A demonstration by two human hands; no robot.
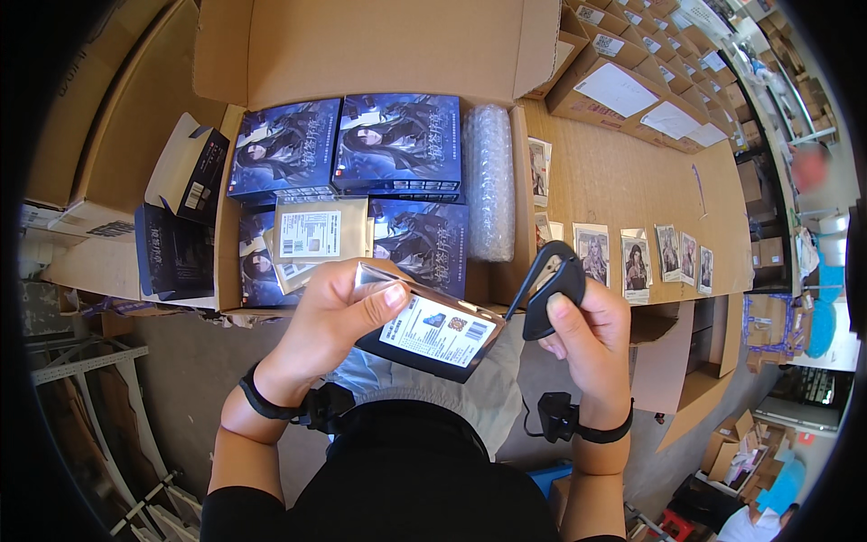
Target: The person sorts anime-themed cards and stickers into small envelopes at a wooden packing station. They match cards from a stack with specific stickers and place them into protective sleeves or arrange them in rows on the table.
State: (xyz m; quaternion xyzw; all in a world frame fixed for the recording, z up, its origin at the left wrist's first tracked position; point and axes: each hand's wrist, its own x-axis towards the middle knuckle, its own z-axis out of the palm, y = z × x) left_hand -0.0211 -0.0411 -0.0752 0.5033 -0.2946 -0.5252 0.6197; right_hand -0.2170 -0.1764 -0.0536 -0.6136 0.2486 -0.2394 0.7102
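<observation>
My left hand (336,312) pinches a dark, shiny packet (444,332) with a white printed label, its thumb lying over the label's left end. Black-handled scissors (558,282) are gripped in my right hand (591,332). Their tip meets the packet's right corner; whether the blades are around the edge or beside it, I cannot tell. Just beyond the packet, a large open carton (524,172) holds several dark blue boxes (397,144) with a long-haired figure printed on them. Gold-coloured packets (339,228) with labels lie on the nearer boxes.
A bubble-wrap roll (490,181) stands along the carton's right wall. Several picture cards (635,262) lie across the table (623,185) to the right. Divided cardboard bins (623,81) stand at the far right. An opened dark box (181,199) sits left of the carton.
</observation>
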